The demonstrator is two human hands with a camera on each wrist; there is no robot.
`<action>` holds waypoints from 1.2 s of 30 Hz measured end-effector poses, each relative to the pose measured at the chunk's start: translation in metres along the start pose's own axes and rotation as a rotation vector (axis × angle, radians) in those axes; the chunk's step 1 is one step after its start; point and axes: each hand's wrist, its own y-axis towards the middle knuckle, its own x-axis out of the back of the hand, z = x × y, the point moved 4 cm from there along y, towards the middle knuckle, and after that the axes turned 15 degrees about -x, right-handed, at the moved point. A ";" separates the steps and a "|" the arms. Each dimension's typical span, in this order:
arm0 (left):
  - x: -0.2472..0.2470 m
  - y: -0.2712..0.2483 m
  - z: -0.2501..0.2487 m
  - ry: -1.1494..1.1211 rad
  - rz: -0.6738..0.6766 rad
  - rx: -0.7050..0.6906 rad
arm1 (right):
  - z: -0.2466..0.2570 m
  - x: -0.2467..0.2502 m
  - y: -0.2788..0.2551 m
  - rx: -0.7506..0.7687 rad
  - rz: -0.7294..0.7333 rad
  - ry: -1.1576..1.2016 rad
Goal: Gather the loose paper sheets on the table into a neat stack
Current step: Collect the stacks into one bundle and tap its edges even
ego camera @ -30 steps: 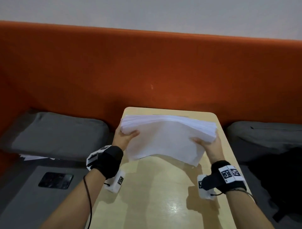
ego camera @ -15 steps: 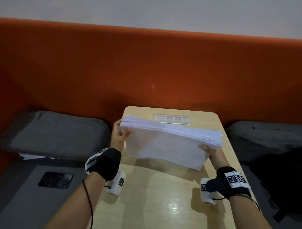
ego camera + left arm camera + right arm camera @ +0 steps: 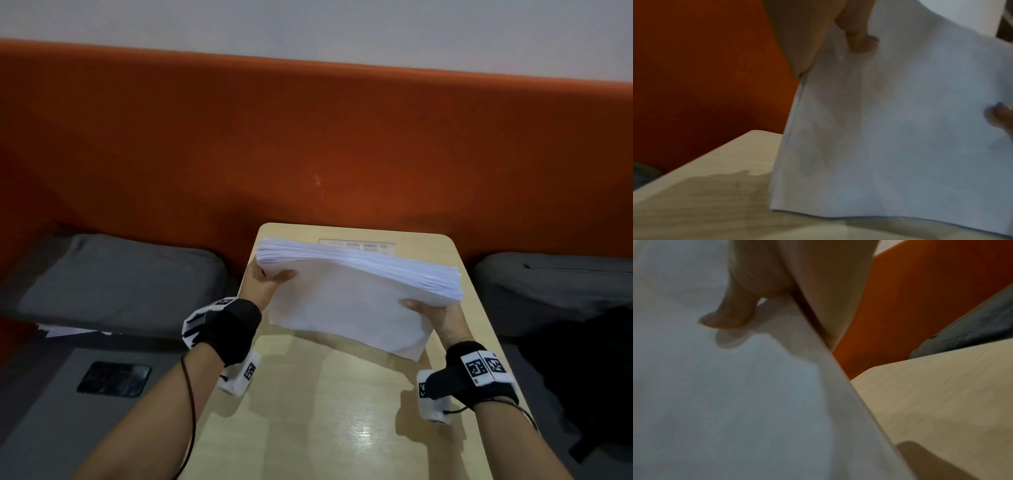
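Observation:
A thick stack of white paper [image 3: 346,301] stands on its long edge, tilted, over the middle of the light wooden table [image 3: 329,404]. My left hand [image 3: 263,284] grips its left side, thumb on the near face. My right hand [image 3: 435,315] grips the right side lower down, thumb on the near face as well. In the left wrist view the paper stack [image 3: 900,138] has its bottom edge at the table [image 3: 705,203], and my left thumb [image 3: 859,37] presses the sheet. In the right wrist view my right thumb [image 3: 731,316] lies on the paper stack [image 3: 735,402].
An orange padded wall [image 3: 308,144] runs behind the table. Grey seat cushions [image 3: 113,277] lie at left and another cushion [image 3: 555,284] at right. A dark phone [image 3: 113,379] rests on the grey bench at lower left. A black bag [image 3: 589,377] sits at right.
The stack has tipped so its right end sits lower than its left. My right hand moved down and toward me; the left hand stayed near the table's far left corner.

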 end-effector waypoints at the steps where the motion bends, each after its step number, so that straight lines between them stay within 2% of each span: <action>1: -0.001 0.000 -0.001 0.030 -0.023 -0.033 | 0.002 -0.002 -0.001 0.022 -0.009 0.002; 3: -0.004 0.005 -0.007 0.057 -0.061 -0.102 | 0.007 -0.003 -0.003 0.046 -0.042 0.038; 11: -0.006 0.027 -0.048 -0.127 -0.124 -0.257 | 0.048 0.001 -0.002 0.213 -0.124 0.085; 15: -0.004 0.009 -0.025 -0.052 -0.032 -0.181 | 0.021 0.007 -0.001 0.197 -0.101 -0.032; 17: -0.004 0.001 -0.018 -0.111 -0.007 -0.166 | 0.014 0.010 -0.002 0.176 -0.101 -0.033; 22: -0.005 0.006 -0.022 -0.225 0.025 -0.148 | 0.018 0.008 0.000 0.159 -0.090 0.031; 27: -0.006 0.013 -0.030 -0.162 0.097 -0.127 | 0.022 0.008 0.003 0.130 -0.081 0.030; 31: -0.010 0.017 -0.031 -0.053 0.016 -0.126 | 0.025 0.006 0.005 0.121 -0.130 0.051; 36: -0.011 0.021 -0.047 -0.082 -0.058 -0.211 | 0.046 0.010 0.000 0.204 -0.178 0.087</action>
